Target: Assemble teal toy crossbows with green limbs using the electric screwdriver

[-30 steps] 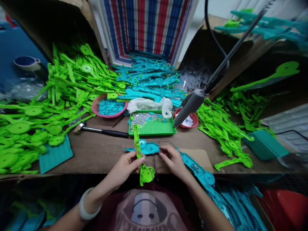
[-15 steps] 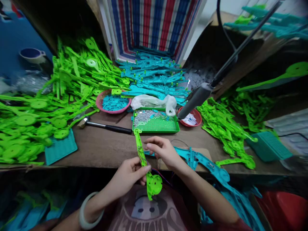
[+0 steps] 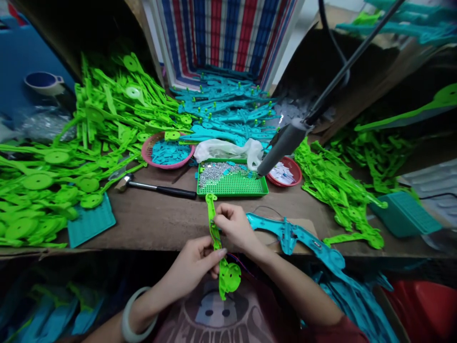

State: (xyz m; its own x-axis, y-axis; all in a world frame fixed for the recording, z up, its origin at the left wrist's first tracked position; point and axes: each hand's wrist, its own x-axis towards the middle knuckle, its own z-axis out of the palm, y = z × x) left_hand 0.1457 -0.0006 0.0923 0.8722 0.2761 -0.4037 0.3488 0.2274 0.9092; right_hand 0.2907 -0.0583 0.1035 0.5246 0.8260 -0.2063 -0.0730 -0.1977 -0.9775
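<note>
Centrally, left hand and right hand both pinch green arm. Teal part lies right; green tray and hammer sit above.

Bright green plastic arm; teal plastic piece; green perforated tray of silvery screws; pink basket; red bowl; brown worktop; red, white and blue striped bag.

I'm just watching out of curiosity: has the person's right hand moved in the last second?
Yes. The right hand left the teal part lying on the table and went left, toward the hammer, onto the green part that the left hand holds.
</note>
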